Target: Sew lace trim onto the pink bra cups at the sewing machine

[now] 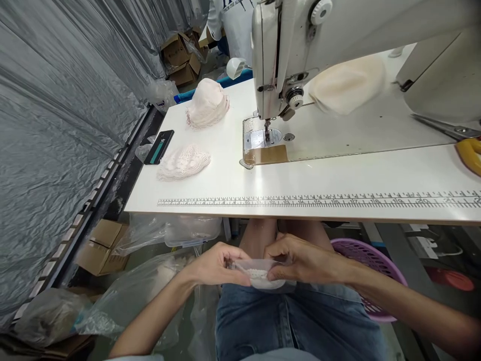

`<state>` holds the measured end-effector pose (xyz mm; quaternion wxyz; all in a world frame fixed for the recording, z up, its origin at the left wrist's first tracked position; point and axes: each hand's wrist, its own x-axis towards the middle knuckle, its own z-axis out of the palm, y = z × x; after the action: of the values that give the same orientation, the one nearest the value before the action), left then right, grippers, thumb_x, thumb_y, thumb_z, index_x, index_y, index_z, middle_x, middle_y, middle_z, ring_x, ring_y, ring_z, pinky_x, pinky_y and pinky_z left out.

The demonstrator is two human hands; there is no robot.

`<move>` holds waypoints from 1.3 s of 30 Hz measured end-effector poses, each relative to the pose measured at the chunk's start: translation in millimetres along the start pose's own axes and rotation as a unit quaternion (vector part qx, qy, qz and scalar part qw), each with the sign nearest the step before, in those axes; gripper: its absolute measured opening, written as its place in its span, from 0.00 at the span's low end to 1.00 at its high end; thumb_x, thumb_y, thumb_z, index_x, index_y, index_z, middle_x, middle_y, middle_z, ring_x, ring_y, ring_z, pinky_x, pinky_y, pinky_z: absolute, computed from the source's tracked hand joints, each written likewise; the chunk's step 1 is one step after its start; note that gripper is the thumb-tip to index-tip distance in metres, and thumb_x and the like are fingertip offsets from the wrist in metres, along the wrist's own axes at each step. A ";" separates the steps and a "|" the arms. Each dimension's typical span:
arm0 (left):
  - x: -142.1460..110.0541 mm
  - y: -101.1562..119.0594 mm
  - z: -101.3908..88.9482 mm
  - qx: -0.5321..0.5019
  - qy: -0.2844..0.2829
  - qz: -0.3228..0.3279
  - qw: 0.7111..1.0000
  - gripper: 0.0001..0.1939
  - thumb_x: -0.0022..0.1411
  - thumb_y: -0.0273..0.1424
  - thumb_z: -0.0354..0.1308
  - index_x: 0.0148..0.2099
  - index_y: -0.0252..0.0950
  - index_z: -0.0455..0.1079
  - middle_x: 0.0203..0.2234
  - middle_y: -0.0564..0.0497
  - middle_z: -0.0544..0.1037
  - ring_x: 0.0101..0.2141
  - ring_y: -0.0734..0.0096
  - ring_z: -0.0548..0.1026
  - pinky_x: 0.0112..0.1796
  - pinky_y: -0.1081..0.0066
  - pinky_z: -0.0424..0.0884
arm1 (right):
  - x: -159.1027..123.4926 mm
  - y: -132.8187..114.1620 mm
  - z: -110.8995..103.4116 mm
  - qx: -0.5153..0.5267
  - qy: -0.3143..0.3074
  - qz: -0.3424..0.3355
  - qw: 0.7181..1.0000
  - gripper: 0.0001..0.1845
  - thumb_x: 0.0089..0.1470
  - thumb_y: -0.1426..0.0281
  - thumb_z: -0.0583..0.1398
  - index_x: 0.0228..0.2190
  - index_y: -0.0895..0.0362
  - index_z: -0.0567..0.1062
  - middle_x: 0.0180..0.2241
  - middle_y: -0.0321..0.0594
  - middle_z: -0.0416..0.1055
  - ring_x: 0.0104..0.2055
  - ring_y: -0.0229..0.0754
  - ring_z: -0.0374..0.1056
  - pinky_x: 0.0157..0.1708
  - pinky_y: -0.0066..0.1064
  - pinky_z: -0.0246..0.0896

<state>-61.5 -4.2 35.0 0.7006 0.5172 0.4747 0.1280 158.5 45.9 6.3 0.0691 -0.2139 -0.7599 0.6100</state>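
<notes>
Above my lap, below the front edge of the table, my left hand (221, 264) and my right hand (300, 258) hold a small see-through plastic bag (263, 281) between them. White material, too small to make out, lies inside the bag. My left fingers are closed on its left side, while my right thumb and fingers pinch the right side. On the table sit a pale pink cup-shaped fabric piece (208, 100) and a flatter lacy piece (184, 163). Neither hand touches them.
A sewing machine (270, 65) stands over the white table (225, 185), with a beige fabric piece (349, 82) under its arm. Yellow-handled scissors (468, 150) lie at right, a phone (159, 147) at left. A purple basket (376, 255) is below. Another person (238, 30) stands behind.
</notes>
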 end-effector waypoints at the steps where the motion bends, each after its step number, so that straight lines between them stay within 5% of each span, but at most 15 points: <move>1: 2.7 3.8 0.7 0.036 0.003 -0.008 0.999 0.15 0.48 0.34 0.67 0.37 0.31 0.76 0.24 0.52 0.75 0.25 0.78 0.67 0.26 0.80 0.62 | 1.4 0.5 0.0 -0.003 -0.003 -0.007 1.000 0.17 0.52 0.63 0.60 0.19 0.59 0.66 0.17 0.29 0.54 0.22 0.32 0.52 0.23 0.26 0.44; 5: 11.3 8.1 3.4 0.088 0.025 -0.039 0.995 0.12 0.48 0.34 0.65 0.33 0.30 0.77 0.19 0.53 0.73 0.20 0.80 0.64 0.21 0.80 0.57 | 0.2 9.4 -5.1 0.000 -0.033 -0.028 0.999 0.17 0.56 0.65 0.56 0.19 0.59 0.66 0.17 0.29 0.54 0.22 0.32 0.53 0.24 0.26 0.46; 12: 6.4 -4.8 -5.9 0.000 0.005 -0.048 0.999 0.11 0.49 0.33 0.65 0.34 0.31 0.78 0.24 0.48 0.79 0.24 0.75 0.71 0.26 0.79 0.65 | -14.4 12.2 -15.3 0.007 -0.063 -0.028 0.998 0.11 0.58 0.69 0.52 0.33 0.60 0.73 0.30 0.41 0.70 0.32 0.39 0.64 0.31 0.27 0.55; 17: 2.2 -11.4 -10.4 -0.027 0.017 -0.056 0.998 0.10 0.49 0.33 0.66 0.33 0.32 0.78 0.26 0.47 0.80 0.27 0.74 0.75 0.29 0.78 0.69 | -5.8 15.1 -5.9 0.006 -0.040 -0.002 0.999 0.08 0.48 0.67 0.63 0.28 0.60 0.73 0.26 0.36 0.70 0.28 0.36 0.64 0.25 0.24 0.52; 22: -1.8 -10.0 -12.7 -0.016 0.028 -0.061 0.998 0.10 0.48 0.34 0.67 0.32 0.32 0.78 0.26 0.48 0.80 0.27 0.73 0.75 0.30 0.78 0.69 | 1.3 22.1 -0.1 0.059 -0.038 0.013 0.997 0.07 0.49 0.68 0.62 0.27 0.61 0.74 0.22 0.34 0.68 0.24 0.34 0.62 0.22 0.22 0.50; 32: 7.2 -6.3 -4.0 0.022 -0.038 -0.079 0.996 0.13 0.48 0.34 0.66 0.36 0.33 0.78 0.28 0.48 0.80 0.29 0.72 0.76 0.32 0.76 0.70 | 0.5 15.5 -9.3 0.139 -0.108 0.022 0.984 0.11 0.50 0.66 0.60 0.28 0.63 0.76 0.23 0.36 0.69 0.25 0.34 0.63 0.24 0.24 0.55; 39: 6.8 -10.7 -4.6 -0.015 -0.021 -0.099 0.995 0.13 0.46 0.34 0.67 0.35 0.32 0.78 0.25 0.49 0.79 0.25 0.75 0.73 0.28 0.78 0.67 | -0.2 24.8 -11.5 0.085 -0.118 0.004 0.989 0.13 0.51 0.63 0.60 0.32 0.61 0.76 0.27 0.37 0.73 0.28 0.37 0.67 0.24 0.24 0.57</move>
<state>-65.0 -1.6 22.2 0.7273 0.4599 0.5066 0.0538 168.9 60.2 -14.5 -0.0058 -0.1373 -0.7073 0.6934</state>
